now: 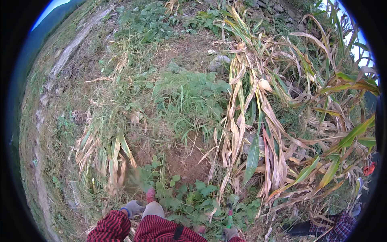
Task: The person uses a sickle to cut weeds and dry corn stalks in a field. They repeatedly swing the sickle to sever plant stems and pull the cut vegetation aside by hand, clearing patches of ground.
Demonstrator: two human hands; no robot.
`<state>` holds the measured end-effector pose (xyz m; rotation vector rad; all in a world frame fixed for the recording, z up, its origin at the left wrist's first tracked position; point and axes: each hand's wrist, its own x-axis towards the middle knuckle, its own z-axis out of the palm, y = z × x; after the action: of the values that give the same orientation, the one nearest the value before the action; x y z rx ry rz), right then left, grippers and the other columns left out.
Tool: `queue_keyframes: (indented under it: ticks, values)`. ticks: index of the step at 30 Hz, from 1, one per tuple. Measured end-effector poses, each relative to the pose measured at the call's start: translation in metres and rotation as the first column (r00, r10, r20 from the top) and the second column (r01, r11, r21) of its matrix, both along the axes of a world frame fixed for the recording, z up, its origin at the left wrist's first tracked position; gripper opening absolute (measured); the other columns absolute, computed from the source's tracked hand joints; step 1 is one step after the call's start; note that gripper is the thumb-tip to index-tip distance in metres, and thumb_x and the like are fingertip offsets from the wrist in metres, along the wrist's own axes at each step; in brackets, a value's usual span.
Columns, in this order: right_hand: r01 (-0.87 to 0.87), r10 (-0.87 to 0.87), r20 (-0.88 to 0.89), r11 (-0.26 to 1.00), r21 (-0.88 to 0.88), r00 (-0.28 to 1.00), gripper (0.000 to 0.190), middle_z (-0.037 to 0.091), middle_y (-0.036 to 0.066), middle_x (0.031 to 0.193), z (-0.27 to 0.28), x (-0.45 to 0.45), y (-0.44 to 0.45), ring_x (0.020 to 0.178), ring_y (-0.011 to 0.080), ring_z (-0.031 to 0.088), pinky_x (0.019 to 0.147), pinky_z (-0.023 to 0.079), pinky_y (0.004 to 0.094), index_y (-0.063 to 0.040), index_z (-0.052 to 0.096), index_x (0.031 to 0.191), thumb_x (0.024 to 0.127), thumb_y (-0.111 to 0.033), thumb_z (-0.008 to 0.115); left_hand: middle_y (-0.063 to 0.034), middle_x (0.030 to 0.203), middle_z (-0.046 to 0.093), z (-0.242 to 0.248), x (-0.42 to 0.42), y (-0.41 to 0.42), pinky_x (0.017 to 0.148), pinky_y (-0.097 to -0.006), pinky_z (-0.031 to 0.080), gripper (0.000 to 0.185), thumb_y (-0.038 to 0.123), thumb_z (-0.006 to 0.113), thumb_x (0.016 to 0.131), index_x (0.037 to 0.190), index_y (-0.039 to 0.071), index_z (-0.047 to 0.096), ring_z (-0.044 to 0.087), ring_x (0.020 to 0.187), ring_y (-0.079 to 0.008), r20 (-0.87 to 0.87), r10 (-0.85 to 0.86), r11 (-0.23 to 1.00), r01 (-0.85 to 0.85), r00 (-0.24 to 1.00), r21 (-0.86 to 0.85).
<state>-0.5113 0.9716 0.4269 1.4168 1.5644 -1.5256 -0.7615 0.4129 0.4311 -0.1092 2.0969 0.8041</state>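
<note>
My left hand (133,208), in a grey glove with a blue cuff, is at the bottom left, beside my light-trousered leg (153,209). Its fingers are too unclear to read. Below centre right, my gloved right hand (230,233) grips the green and red handle (230,218) of a hand tool. The tool's far end is dark and partly hidden among leaves. Low green leafy plants (199,196) grow between the hands. Dry corn leaves (116,163) hang ahead of my left hand, and a large bundle of corn stalks (251,90) leans ahead of my right.
Another person in a plaid garment (341,225) is low at the right edge. More corn plants (335,90) crowd the right side. Bare soil (187,160) shows ahead of my feet, with grass (187,93) beyond it. A pale rock (219,62) lies near the stalks.
</note>
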Motion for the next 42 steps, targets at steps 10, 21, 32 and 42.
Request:
queue_keyframes:
  ticks: [10,21,32,42]
  values:
    - [0.064,-0.067,0.040,0.995,0.083,0.997,0.028,0.062,0.004,0.067,0.045,-0.140,-0.179,0.054,0.0190,0.062,0.049,0.053,0.0334,-0.001,0.058,0.101,0.083,-0.012,0.076,-0.0111,0.095,0.075,-0.107,-0.154,-0.164,0.070,-0.0351,0.057,0.024,0.016,0.069,0.096,0.111,-0.002,0.070,0.071,0.083,-0.0231,0.387,0.387,0.819,-0.505,0.837,0.272]
    - [0.186,-0.008,-0.435,0.910,0.370,0.901,0.019,0.060,0.004,0.069,0.214,-0.339,-0.251,0.054,0.0128,0.058,0.049,0.049,0.0283,-0.003,0.058,0.099,0.093,-0.013,0.072,-0.0099,0.078,0.069,-0.063,-0.250,-0.244,0.053,-0.0374,0.053,0.017,0.016,0.069,0.094,0.097,0.000,0.069,0.069,0.068,-0.0241,0.541,0.518,0.640,-0.720,0.662,0.267]
    - [0.477,-0.293,-0.483,0.819,0.319,0.825,0.020,0.058,0.004,0.065,0.257,-0.370,-0.185,0.048,0.0144,0.056,0.042,0.049,0.0297,-0.003,0.058,0.099,0.087,-0.011,0.072,-0.0052,0.079,0.069,-0.003,-0.343,-0.192,0.056,-0.0329,0.048,0.019,0.024,0.066,0.098,0.086,0.009,0.065,0.063,0.064,-0.0177,0.347,0.405,0.801,-0.511,0.846,0.310]
    - [0.346,-0.095,-0.624,0.891,0.294,0.775,0.020,0.055,0.001,0.066,0.235,-0.634,0.035,0.047,0.0098,0.053,0.041,0.045,0.0246,-0.005,0.056,0.103,0.093,-0.017,0.068,0.0011,0.073,0.061,0.205,-0.648,-0.205,0.050,-0.0247,0.041,0.017,0.023,0.062,0.101,0.106,0.008,0.067,0.054,0.059,-0.0091,-0.375,0.731,0.682,-0.599,0.570,0.419]
